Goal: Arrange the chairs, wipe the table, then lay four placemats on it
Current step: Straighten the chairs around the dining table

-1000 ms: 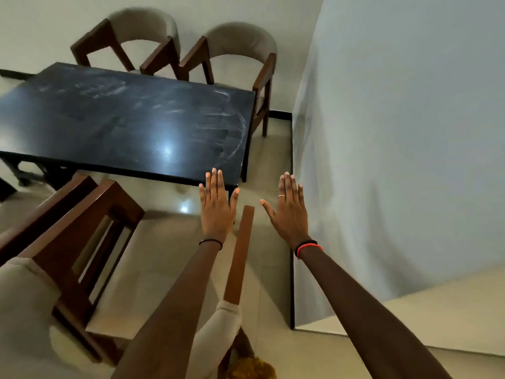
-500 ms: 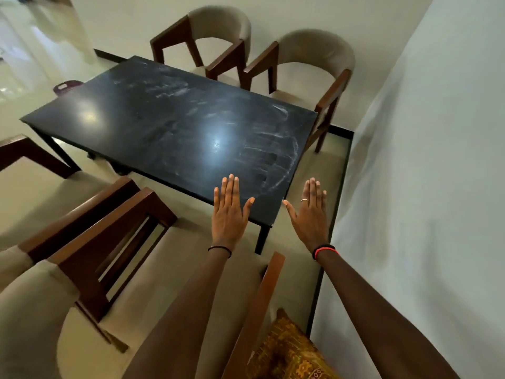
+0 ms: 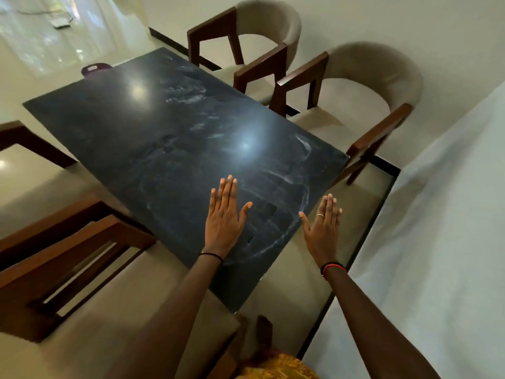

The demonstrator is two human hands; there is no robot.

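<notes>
Your left hand point(image 3: 222, 217) is flat, fingers straight and together, thumb out, over the near end of the table point(image 3: 153, 132); whether it touches the top cannot be told. Your right hand point(image 3: 322, 228), a ring point(image 3: 320, 215) on one finger, is flat the same way, just past the table's right edge. Smears point(image 3: 287, 181) streak the dark top. Two chairs point(image 3: 273, 36) sit side by side at its far side, a third chair point(image 3: 76, 255) near its left

- my right hand point(image 3: 323, 231) hangs over the floor strip point(image 3: 363, 203) between table point(image 3: 153, 138) end and wall point(image 3: 451, 214).
- two chairs point(image 3: 382, 77) line the table's far side; another chair point(image 3: 68, 258) stands close on my left.
</notes>
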